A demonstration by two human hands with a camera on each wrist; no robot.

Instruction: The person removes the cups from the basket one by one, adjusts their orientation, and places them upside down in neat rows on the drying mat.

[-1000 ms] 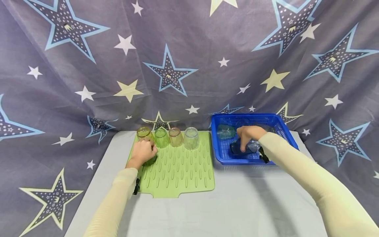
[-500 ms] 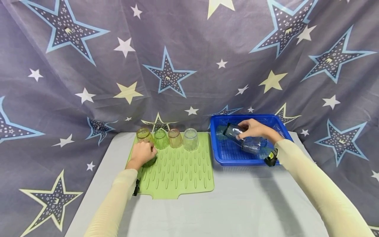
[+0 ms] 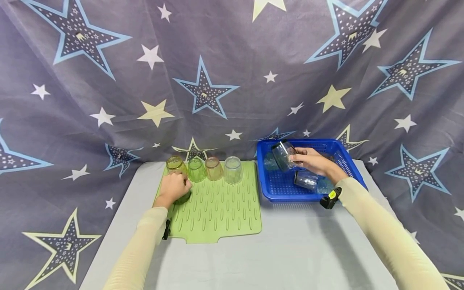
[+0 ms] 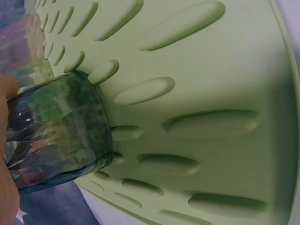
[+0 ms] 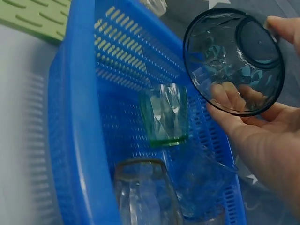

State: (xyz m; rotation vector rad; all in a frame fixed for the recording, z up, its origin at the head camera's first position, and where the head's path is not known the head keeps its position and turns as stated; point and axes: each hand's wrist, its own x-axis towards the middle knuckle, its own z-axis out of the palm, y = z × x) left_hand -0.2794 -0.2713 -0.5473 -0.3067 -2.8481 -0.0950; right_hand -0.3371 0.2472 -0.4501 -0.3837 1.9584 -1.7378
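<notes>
While the left hand (image 3: pixel 172 187) curls its fingers round a dark green glass (image 4: pixel 61 136) on the light green mat (image 3: pixel 217 209), yellow glass (image 3: pixel 175 163), green glass (image 3: pixel 196 170), pink glass (image 3: pixel 214 169) and clear glass (image 3: pixel 233 171) stand in a row just beyond those fingers. Well right of them, right hand (image 3: pixel 314 162): fingers and thumb pinch a smoky glass (image 5: pixel 215 51), tilted over the blue basket (image 3: pixel 286 198); more glasses (image 5: pixel 166 115) inside, below the fingers.

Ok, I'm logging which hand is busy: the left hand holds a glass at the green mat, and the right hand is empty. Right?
The right hand isn't empty: the right wrist view shows it holding a dark glass. The rest stands.
</notes>
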